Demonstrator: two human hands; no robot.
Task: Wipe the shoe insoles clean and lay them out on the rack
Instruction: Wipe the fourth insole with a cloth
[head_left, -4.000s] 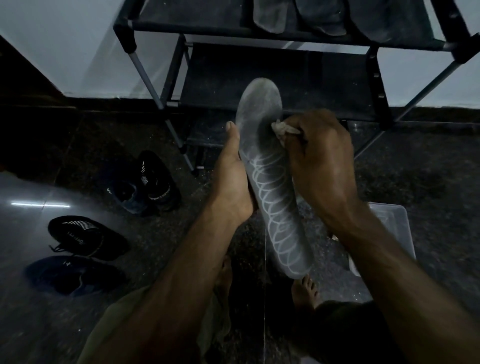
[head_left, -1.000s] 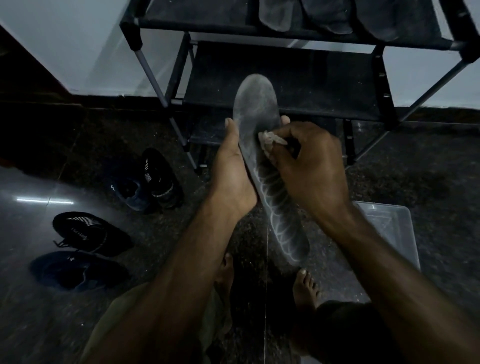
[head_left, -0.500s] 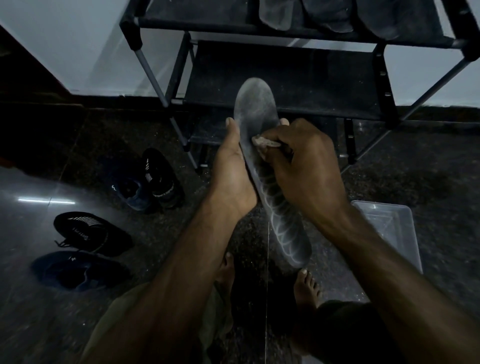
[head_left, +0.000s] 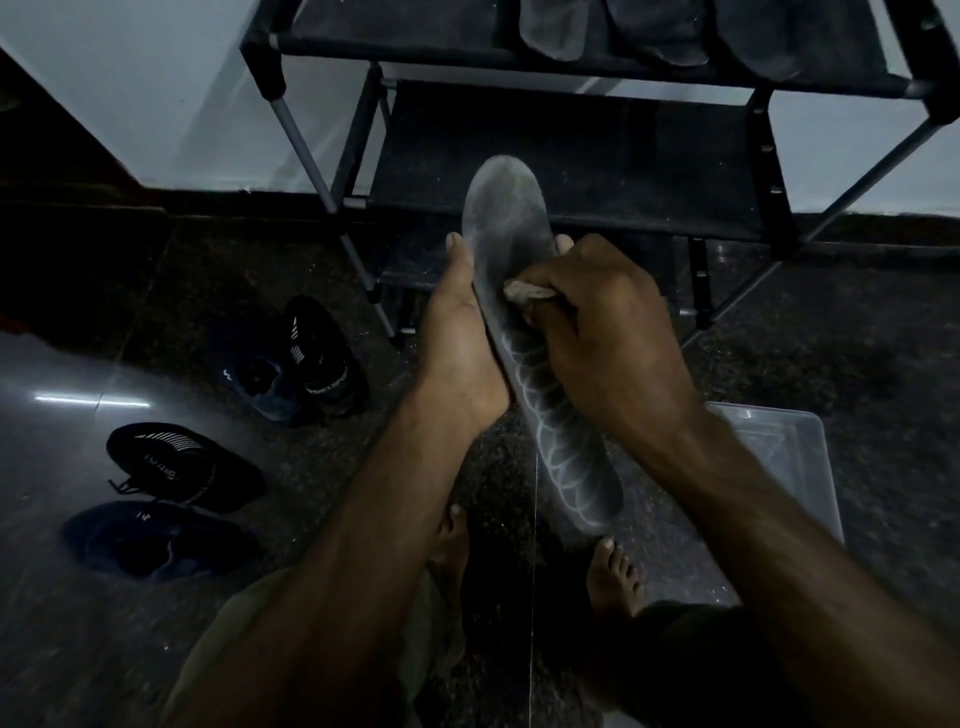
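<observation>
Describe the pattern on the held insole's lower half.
Pale looping, scale-like arcs on dark grey, running down the insole toward the heel; head view, dim.

both arms outstretched, left hand (head_left: 460, 332) and right hand (head_left: 605, 332) gripping

Middle shelf (head_left: 613, 156) of rack (head_left: 774, 171) bare, reachable from the frame's centre between the upright posts at left and right. Top shelf (head_left: 415, 31), upper right, taken up by insoles (head_left: 556, 26) side by side; bare at its left end. Held insole (head_left: 506, 218) and both hands, left hand (head_left: 460, 338) and right hand (head_left: 608, 332), standing before the middle shelf. Floor at lower left blocked by shoes (head_left: 182, 467); clear tub (head_left: 789, 457) at right edge; bare feet (head_left: 613, 577) below centre.
</observation>
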